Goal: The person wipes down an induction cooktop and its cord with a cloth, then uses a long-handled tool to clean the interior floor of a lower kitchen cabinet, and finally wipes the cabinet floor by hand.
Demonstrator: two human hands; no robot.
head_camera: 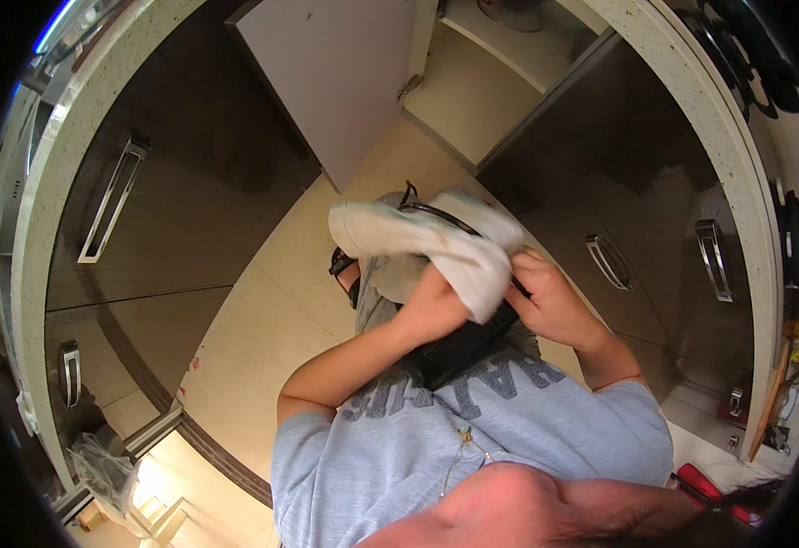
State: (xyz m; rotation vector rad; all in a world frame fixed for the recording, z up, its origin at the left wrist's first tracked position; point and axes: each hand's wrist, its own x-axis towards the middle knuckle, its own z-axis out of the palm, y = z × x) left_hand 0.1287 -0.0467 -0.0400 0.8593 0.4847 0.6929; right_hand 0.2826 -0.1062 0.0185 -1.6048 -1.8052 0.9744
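A white cloth, blurred by motion, lies over a black object at my lap. Its dark bar or rim shows above the cloth, and a ridged or perforated part shows below. It may be a basket or rack; the cloth hides most of it. My left hand is partly under the cloth and grips it against the object. On the other side, my right hand pinches the object's dark edge between thumb and fingers, close to the cloth.
Ahead stands an open cupboard door beside a cupboard shelf with a glass lid. Dark cabinets with metal handles flank me under speckled countertops. A clear plastic bag hangs at lower left.
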